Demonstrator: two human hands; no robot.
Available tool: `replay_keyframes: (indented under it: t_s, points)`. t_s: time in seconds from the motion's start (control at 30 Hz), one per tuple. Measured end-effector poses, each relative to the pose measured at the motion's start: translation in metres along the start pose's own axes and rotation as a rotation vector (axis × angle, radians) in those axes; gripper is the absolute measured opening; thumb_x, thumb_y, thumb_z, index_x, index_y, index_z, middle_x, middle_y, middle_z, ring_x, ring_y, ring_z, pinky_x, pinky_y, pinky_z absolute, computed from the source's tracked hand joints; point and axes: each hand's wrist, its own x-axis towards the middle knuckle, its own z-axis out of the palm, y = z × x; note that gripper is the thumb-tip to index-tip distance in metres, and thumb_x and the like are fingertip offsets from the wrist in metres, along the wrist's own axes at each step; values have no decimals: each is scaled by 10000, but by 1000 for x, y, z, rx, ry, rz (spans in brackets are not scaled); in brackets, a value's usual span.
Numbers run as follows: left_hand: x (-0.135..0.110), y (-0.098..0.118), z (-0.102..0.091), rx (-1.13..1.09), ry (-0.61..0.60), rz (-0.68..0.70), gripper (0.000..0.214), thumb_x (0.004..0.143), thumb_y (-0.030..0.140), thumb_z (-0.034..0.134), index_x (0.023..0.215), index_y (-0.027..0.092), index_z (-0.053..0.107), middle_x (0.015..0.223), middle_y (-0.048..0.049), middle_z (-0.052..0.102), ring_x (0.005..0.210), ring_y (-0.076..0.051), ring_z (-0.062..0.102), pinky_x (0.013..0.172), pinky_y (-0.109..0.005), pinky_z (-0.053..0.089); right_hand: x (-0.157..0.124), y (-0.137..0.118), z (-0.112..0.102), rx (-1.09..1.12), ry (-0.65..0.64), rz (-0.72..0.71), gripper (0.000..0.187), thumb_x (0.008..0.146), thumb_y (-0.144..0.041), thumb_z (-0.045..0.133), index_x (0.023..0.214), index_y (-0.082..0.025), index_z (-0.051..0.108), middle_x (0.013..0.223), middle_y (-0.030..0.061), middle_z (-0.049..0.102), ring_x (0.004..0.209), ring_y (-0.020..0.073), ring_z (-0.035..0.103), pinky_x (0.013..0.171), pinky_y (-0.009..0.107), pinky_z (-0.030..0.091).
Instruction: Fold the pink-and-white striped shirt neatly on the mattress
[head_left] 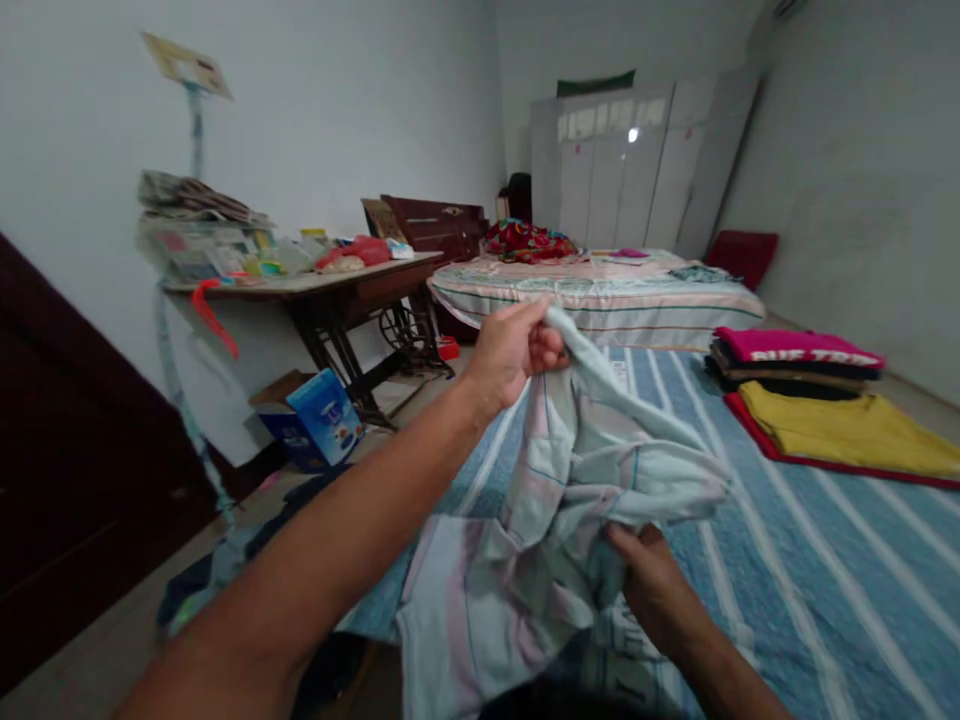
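Observation:
A pale striped shirt-like garment (555, 470), light grey-blue with pink and blue stripes, hangs bunched between my hands above the bed. My left hand (517, 350) pinches its upper edge, fingers curled round the cloth. Lower down, my right hand (652, 570) grips a fold of it, with the fingertips partly hidden behind the fabric. The lower left part of the garment drapes down toward me past the bed's edge. Beneath it spreads a blue bed sheet (750, 560) with white stripes.
Folded clothes lie on the right: a yellow garment (862, 430) over a red one, and behind it a stack topped by a magenta shirt (795, 347). A cluttered sewing table (300, 285) and a blue box (322, 415) stand left. Another bed (600, 320) is behind.

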Motion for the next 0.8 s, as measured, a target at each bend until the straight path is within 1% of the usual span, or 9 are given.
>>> replay_keyframes:
  t_s: [0.07, 0.13, 0.23, 0.33, 0.43, 0.5, 0.57, 0.67, 0.8]
  points:
    - [8, -48, -7, 113, 76, -155, 234, 834, 342, 527, 727, 135, 516, 491, 50, 536, 352, -35, 451, 489, -198, 472, -6, 5, -7, 148, 73, 143, 503, 765, -518, 591, 1150, -195, 597, 1063, 96, 675, 1035, 271, 603, 898, 426, 475]
    - [8, -86, -15, 256, 81, -300, 204, 810, 333, 530, 740, 141, 534, 526, 23, 572, 385, -56, 496, 463, -185, 439, -10, 13, -13, 250, 147, 273, 496, 743, -485, 637, 1128, -174, 602, 1031, 81, 689, 976, 259, 629, 847, 393, 500]
    - [-6, -119, -26, 358, 33, -365, 149, 752, 280, 540, 696, 143, 534, 551, 5, 589, 429, -82, 529, 483, -209, 443, -13, 26, -19, 324, 210, 361, 469, 745, -463, 648, 1106, -166, 608, 965, 60, 708, 880, 229, 657, 777, 341, 515]
    - [-27, -132, -34, 642, -170, -319, 146, 719, 288, 521, 686, 151, 559, 609, -6, 608, 545, -121, 573, 533, -227, 433, -13, 35, -21, 342, 210, 349, 445, 748, -445, 652, 1095, -169, 613, 937, 49, 714, 828, 207, 663, 737, 308, 512]
    - [-48, -139, -39, 952, -378, -151, 206, 684, 338, 558, 792, 169, 607, 749, -14, 634, 718, -165, 584, 634, -250, 425, -10, 38, -20, 323, 252, 344, 459, 708, -461, 681, 1056, -166, 630, 903, 43, 718, 793, 205, 664, 705, 295, 510]
    - [-59, -144, -40, 1061, -458, -88, 288, 652, 368, 602, 876, 188, 609, 839, -12, 633, 778, -175, 567, 677, -252, 412, -9, 38, -19, 322, 268, 340, 464, 687, -464, 695, 1035, -163, 636, 902, 43, 718, 802, 209, 663, 704, 293, 508]
    - [-65, -151, -41, 1104, -500, -95, 252, 655, 355, 596, 844, 188, 604, 831, -7, 615, 766, -169, 551, 667, -245, 392, -8, 37, -19, 330, 258, 336, 458, 686, -451, 698, 1035, -161, 636, 913, 46, 717, 818, 214, 660, 709, 295, 506]
    - [-67, -161, -43, 1117, -472, -116, 98, 679, 241, 503, 617, 172, 536, 666, 10, 540, 670, -140, 510, 606, -235, 342, -9, 34, -19, 359, 238, 359, 451, 701, -422, 693, 1061, -158, 628, 895, 46, 719, 815, 218, 662, 701, 300, 506]
    - [-58, -165, -49, 884, -223, -220, 156, 651, 235, 481, 510, 174, 458, 513, 37, 433, 540, -113, 435, 530, -233, 299, -11, 29, -19, 423, 255, 391, 445, 707, -383, 697, 1083, -159, 611, 854, 42, 721, 809, 218, 667, 694, 301, 507]
